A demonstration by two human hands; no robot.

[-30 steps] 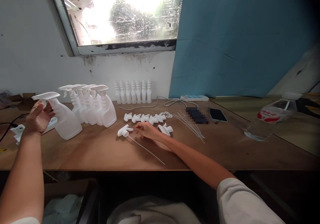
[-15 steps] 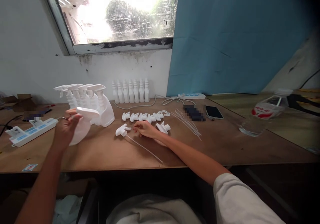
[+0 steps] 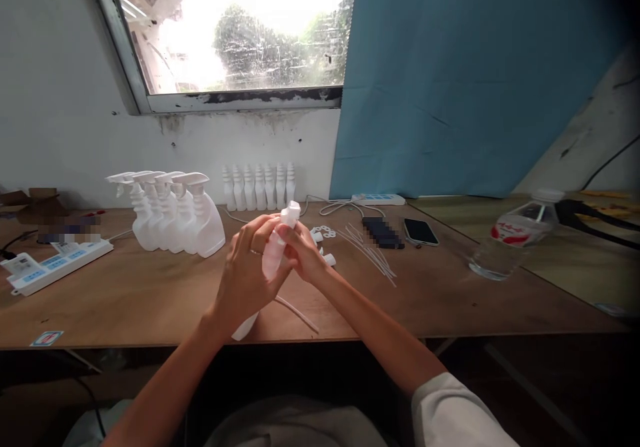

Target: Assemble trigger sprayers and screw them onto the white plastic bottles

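A white spray bottle point(image 3: 271, 258) is held tilted over the table's front part, its white nozzle point(image 3: 291, 212) uppermost. My left hand point(image 3: 249, 262) is wrapped round the bottle's body. Against its upper part, just below the nozzle, my right hand point(image 3: 304, 250) is closed. A thin white tube point(image 3: 299, 313) lies on the table under my hands. Several white spray bottles with heads point(image 3: 205, 222) stand in a row at the left. White trigger heads and white rings point(image 3: 325, 232) lie partly hidden behind my right hand.
Several slim white bottles point(image 3: 270, 188) stand by the wall. More thin tubes point(image 3: 369, 254), a phone point(image 3: 421, 232) and a clear water bottle point(image 3: 516, 238) are to the right. A power strip point(image 3: 60, 267) lies at the left on the wooden table point(image 3: 165, 300).
My left hand has brought its bottle from the left to the middle. My right hand has closed on the bottle's top. The single trigger head that lay near the tube is no longer visible there.
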